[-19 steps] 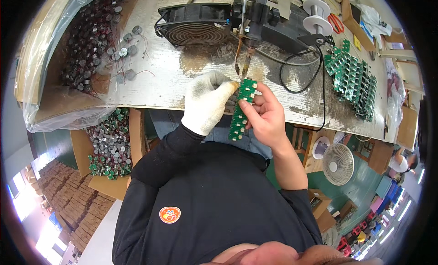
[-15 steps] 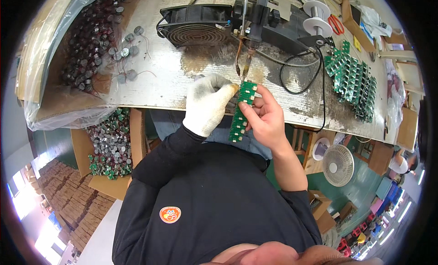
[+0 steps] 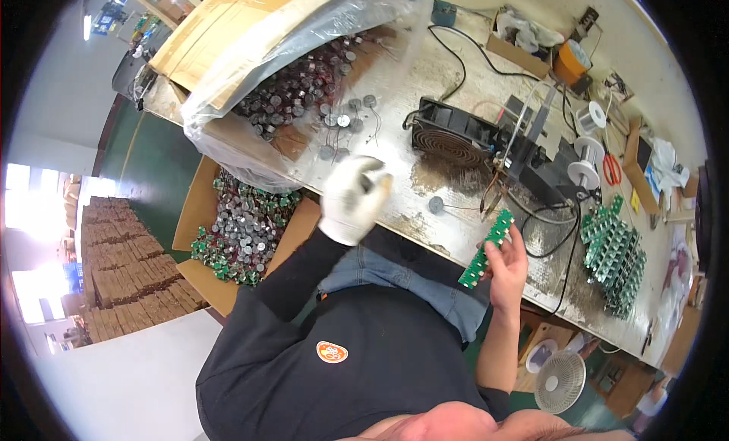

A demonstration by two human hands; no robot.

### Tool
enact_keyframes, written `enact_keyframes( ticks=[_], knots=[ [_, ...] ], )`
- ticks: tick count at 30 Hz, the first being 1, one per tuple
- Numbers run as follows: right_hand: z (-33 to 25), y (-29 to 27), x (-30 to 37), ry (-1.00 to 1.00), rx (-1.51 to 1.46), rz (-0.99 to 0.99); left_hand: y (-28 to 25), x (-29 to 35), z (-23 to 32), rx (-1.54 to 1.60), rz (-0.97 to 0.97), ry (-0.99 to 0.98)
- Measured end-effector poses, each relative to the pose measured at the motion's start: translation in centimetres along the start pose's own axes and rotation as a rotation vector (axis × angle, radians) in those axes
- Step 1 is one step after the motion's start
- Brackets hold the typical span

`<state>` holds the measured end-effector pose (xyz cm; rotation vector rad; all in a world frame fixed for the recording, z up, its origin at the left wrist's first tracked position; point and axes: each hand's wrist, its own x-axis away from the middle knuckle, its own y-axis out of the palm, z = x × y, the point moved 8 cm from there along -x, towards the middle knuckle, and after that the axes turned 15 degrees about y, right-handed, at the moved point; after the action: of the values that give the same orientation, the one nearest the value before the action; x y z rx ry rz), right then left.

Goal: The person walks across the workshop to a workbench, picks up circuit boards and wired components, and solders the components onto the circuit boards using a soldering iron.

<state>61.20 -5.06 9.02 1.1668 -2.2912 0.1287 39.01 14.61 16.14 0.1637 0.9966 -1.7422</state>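
Observation:
A green circuit-board strip (image 3: 486, 251) with small pale parts along it is pinched in my bare right hand (image 3: 510, 272), tilted over the table's front edge. Just beyond its far end are the soldering iron's tip (image 3: 484, 204) and a thin wire running to a small round grey disc part (image 3: 436, 205) on the table. My left hand (image 3: 354, 200), in a white glove, is off to the left, its fingers half curled and apart, slightly blurred, with nothing visible in them. Several loose disc parts (image 3: 344, 121) with thin wires lie beyond it.
A plastic-lined carton (image 3: 228, 122) of disc parts lies on the table at left. Below stands another carton (image 3: 196, 202) holding discs with green boards. A black fan (image 3: 452, 130), solder spools (image 3: 583, 164), red-handled scissors (image 3: 611, 170) and stacked board strips (image 3: 615, 251) are farther right.
My left hand has left the board and moved left toward the loose discs. A disc part now shows on the table near the iron. The view has swung left; my right hand keeps the strip.

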Motion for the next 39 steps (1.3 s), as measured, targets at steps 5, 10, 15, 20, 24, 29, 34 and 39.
enact_keyframes(
  ticks=[5,10,15,20,24,29,34,39],
  knots=[
    [0.1,0.7,-0.4,-0.054,0.040,-0.037,-5.0,-5.0,-2.0,-0.321,-0.117,0.135],
    [0.0,1.1,-0.3,-0.060,0.062,-0.040,-0.5,-10.5,-4.7,-0.535,-0.571,0.396],
    [0.4,0.9,-0.6,-0.071,0.003,-0.053,2.4,-11.7,-8.0,-0.645,-0.754,0.426],
    [0.4,0.6,-0.5,-0.060,-0.018,-0.080,-2.1,-11.4,-7.6,0.026,-0.282,0.125],
    [-0.1,0.6,-0.1,-0.033,-0.006,-0.058,-2.4,-6.7,-5.4,0.607,-0.118,-0.301],
    [-0.3,0.7,-0.4,-0.019,0.022,-0.061,-0.1,-2.4,-2.1,0.916,-0.052,-0.422],
    [0.2,0.5,-0.6,-0.010,0.022,-0.064,1.5,-1.4,-2.2,0.702,-0.194,-0.446],
    [0.2,0.5,-0.5,-0.009,0.001,-0.068,2.4,-1.8,-1.5,0.703,-0.212,-0.420]
  ],
)
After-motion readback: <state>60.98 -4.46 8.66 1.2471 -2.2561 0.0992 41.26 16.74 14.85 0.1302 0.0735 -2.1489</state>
